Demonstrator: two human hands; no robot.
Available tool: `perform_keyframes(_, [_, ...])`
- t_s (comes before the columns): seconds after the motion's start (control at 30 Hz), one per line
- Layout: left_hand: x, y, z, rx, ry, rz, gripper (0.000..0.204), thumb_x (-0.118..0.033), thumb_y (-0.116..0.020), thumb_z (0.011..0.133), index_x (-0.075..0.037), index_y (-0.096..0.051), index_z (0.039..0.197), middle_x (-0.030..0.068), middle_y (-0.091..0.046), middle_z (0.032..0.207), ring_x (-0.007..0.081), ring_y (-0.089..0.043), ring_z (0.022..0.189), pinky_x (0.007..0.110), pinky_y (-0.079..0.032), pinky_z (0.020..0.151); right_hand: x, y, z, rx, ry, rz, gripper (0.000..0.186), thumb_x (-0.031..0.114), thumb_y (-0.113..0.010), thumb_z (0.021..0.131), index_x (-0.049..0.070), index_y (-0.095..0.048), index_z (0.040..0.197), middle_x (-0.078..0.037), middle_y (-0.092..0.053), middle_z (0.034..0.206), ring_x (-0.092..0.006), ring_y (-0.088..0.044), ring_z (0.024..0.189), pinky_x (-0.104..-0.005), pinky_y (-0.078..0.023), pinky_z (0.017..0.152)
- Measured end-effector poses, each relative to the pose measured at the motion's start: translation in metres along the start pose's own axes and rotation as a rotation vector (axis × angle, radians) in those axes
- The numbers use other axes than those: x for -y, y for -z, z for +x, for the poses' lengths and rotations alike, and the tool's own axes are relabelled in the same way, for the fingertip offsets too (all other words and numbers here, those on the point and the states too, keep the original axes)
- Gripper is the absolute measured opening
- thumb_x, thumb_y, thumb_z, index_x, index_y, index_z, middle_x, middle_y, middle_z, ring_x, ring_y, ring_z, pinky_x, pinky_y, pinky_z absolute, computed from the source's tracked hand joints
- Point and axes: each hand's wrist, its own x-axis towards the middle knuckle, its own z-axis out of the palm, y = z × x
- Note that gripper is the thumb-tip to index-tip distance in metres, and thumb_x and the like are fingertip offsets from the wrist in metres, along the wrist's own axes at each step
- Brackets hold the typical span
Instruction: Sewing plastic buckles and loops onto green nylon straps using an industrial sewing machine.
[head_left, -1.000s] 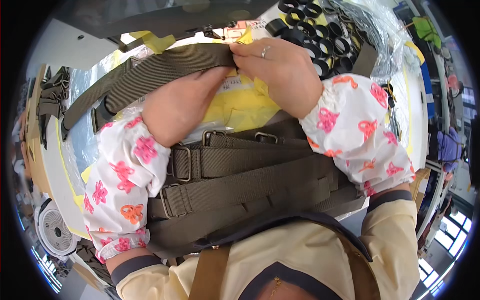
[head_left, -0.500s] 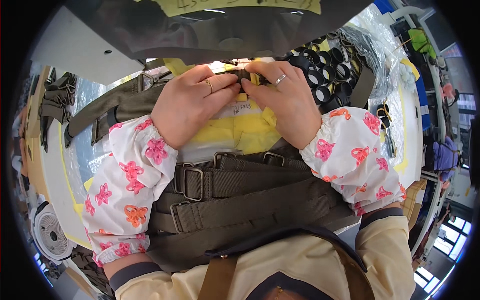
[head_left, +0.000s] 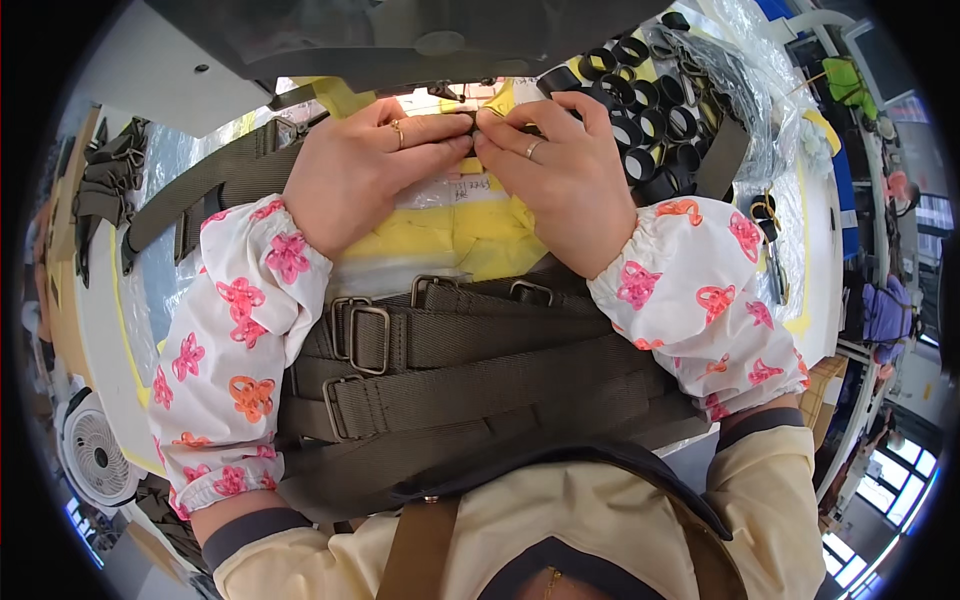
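Observation:
My left hand [head_left: 365, 170] and my right hand [head_left: 555, 175] meet near the presser foot [head_left: 448, 92] of a dark sewing machine [head_left: 400, 35]. Their closed fingertips pinch a small dark end of the olive webbing strap [head_left: 190, 205], which runs leftward from behind my left hand; most of the held part is hidden. Yellow-taped plastic covering [head_left: 410, 235] lies beneath my hands. A pile of olive straps with metal buckles [head_left: 470, 395] lies between my forearms, against my body.
Black rings [head_left: 635, 125] crowd the back right, beside crumpled clear plastic [head_left: 770, 110] and scissors [head_left: 775, 265]. More straps [head_left: 105, 185] hang at the left. A white fan [head_left: 100, 455] stands at lower left. A distant person [head_left: 878, 440] is at the right.
My left hand has come over the strap from underneath, hiding it, and both fingertips now meet at the strap end. Since the middle frame, both hands have shifted slightly upward in view.

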Motion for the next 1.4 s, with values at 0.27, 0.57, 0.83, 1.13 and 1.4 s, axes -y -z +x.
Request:
perform_keyframes(0.27, [-0.021, -0.001, -0.005, -0.082, 0.156, 0.109, 0.030, -0.003, -0.063, 0.066, -0.008, -0.064, 0.096, 0.0063, -0.058, 0.110, 0.0256, -0.055, 0.096, 0.035, -0.045, 0.081, 0.001, 0.006, 0.004, 0.088, -0.016, -0.112, 0.024, 0.010, -0.060, 0.066, 0.008, -0.066, 0.089, -0.001, -0.065, 0.101, -0.0156, -0.054, 0.091, -0.0466, -0.032, 0.093])
perform_keyframes(0.57, [-0.008, -0.008, -0.006, -0.072, 0.117, 0.157, 0.028, -0.008, -0.058, 0.070, -0.011, -0.063, 0.096, 0.0056, -0.062, 0.104, 0.0216, -0.059, 0.095, 0.031, -0.044, 0.065, 0.000, 0.006, 0.006, 0.107, -0.004, -0.167, 0.024, 0.010, -0.059, 0.066, 0.009, -0.065, 0.090, 0.000, -0.065, 0.101, -0.0160, -0.054, 0.092, -0.0489, -0.030, 0.095])
perform_keyframes(0.83, [-0.002, -0.005, -0.014, -0.010, 0.083, 0.192, 0.032, -0.006, -0.057, 0.071, -0.012, -0.061, 0.102, 0.0020, -0.061, 0.109, 0.0138, -0.059, 0.096, 0.032, -0.040, 0.069, -0.001, 0.005, 0.010, 0.157, 0.020, -0.192, 0.023, 0.009, -0.058, 0.067, 0.009, -0.063, 0.090, 0.000, -0.065, 0.101, -0.0170, -0.052, 0.095, -0.0516, -0.030, 0.096])
perform_keyframes(1.13, [0.002, -0.001, -0.016, 0.069, 0.123, 0.163, 0.040, -0.001, -0.054, 0.072, -0.013, -0.059, 0.109, 0.0003, -0.058, 0.116, 0.0136, -0.057, 0.098, 0.032, -0.037, 0.070, -0.006, 0.013, 0.015, 0.228, 0.085, -0.170, 0.030, 0.005, -0.058, 0.066, 0.010, -0.062, 0.095, 0.002, -0.064, 0.103, -0.0176, -0.051, 0.097, -0.0532, -0.028, 0.097])
perform_keyframes(1.4, [0.010, -0.001, -0.005, 0.042, 0.121, 0.089, 0.033, 0.002, -0.050, 0.076, -0.010, -0.060, 0.105, 0.0069, -0.059, 0.110, 0.0259, -0.059, 0.094, 0.031, -0.050, 0.071, -0.018, 0.007, 0.019, 0.267, 0.069, -0.191, 0.044, 0.000, -0.061, 0.063, 0.010, -0.059, 0.105, 0.000, -0.062, 0.108, -0.0175, -0.051, 0.102, -0.0495, -0.033, 0.088])
